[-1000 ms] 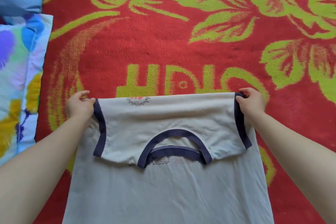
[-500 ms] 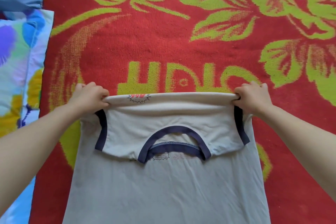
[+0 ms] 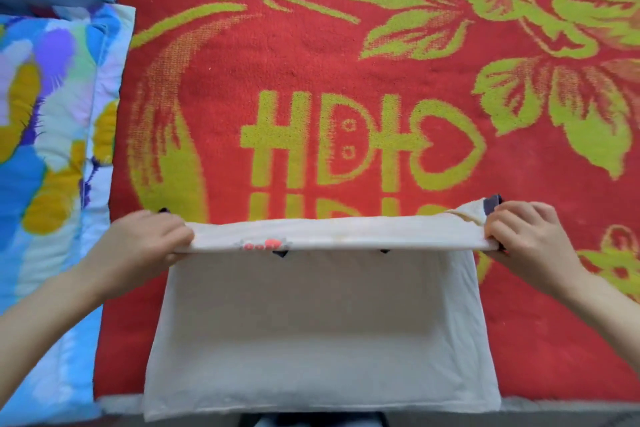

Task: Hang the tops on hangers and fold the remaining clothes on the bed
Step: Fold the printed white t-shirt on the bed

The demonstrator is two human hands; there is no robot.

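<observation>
Left hand (image 3: 145,246) and right hand (image 3: 533,243), fingers curled, grip opposite ends of the folded cream cotton t-shirt (image 3: 322,322), fold edge raised above the red-and-green floral blanket (image 3: 311,62).

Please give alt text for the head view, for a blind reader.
The left hand and right hand grip the folded edge of a cream T-shirt on a red blanket with green flowers. Floral bedding lies at left.
</observation>
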